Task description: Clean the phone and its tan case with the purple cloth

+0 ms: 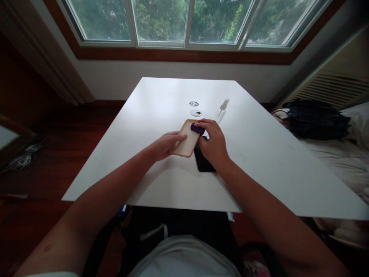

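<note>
My left hand (pixel 168 145) grips a beige phone case (pixel 186 143) by its left side, thumb over the inner face, and holds it tilted above the table. Between the fingers and thumb of my right hand (pixel 213 139) is a dark purple cloth (pixel 197 129), pressed against the upper right part of the case. Beneath my right hand a black phone (pixel 204 161) lies on the table, partly covered by the hand and the case. Just beyond that hand a clear spray bottle (pixel 220 111) with a white cap stands on the tabletop.
Two small round items (pixel 196 113), one behind the other, lie past the case on the white table (pixel 259 154). To the right, a dark bag (pixel 315 119) rests on a bed (pixel 331 154). Cables (pixel 21 161) lie on the floor at left. A window is ahead.
</note>
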A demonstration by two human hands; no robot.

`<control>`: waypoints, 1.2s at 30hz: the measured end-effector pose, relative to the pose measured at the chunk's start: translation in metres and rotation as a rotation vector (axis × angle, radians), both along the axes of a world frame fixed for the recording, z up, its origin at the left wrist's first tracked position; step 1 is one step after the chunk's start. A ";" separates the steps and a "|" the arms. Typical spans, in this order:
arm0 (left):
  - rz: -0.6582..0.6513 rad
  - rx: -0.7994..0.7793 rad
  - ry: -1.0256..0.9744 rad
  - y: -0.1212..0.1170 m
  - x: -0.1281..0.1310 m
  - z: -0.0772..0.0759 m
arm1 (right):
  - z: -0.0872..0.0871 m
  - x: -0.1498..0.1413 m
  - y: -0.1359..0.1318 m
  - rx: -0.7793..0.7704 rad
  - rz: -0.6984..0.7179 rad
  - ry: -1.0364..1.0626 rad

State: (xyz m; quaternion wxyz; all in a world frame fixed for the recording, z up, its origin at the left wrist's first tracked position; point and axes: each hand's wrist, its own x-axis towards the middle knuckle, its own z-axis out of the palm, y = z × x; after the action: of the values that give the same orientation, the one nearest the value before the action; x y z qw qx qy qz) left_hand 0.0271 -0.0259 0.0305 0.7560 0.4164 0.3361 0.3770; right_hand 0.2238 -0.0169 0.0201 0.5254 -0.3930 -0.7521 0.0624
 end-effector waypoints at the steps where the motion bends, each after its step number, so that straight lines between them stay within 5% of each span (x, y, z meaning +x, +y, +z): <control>1: 0.032 0.023 0.015 0.000 0.001 -0.002 | 0.000 0.000 0.000 -0.003 -0.020 0.012; 8: 0.197 0.104 0.036 0.003 0.003 -0.007 | -0.013 -0.004 0.008 -0.293 -0.034 0.352; 18: 0.264 0.243 0.105 0.007 0.003 -0.016 | 0.003 -0.014 0.005 -0.814 0.340 0.878; 26: 0.352 0.419 0.244 0.008 0.009 -0.025 | 0.001 -0.011 0.002 -0.856 0.428 0.858; 36: 0.294 0.515 0.245 0.006 0.013 -0.024 | 0.003 -0.010 0.005 -0.735 0.278 0.949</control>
State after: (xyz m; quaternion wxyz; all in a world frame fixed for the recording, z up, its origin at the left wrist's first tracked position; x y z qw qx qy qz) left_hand 0.0406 -0.0195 0.0063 0.5170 0.5835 0.3748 0.5018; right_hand 0.2135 -0.0123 0.0233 0.6199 -0.3759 -0.4097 0.5537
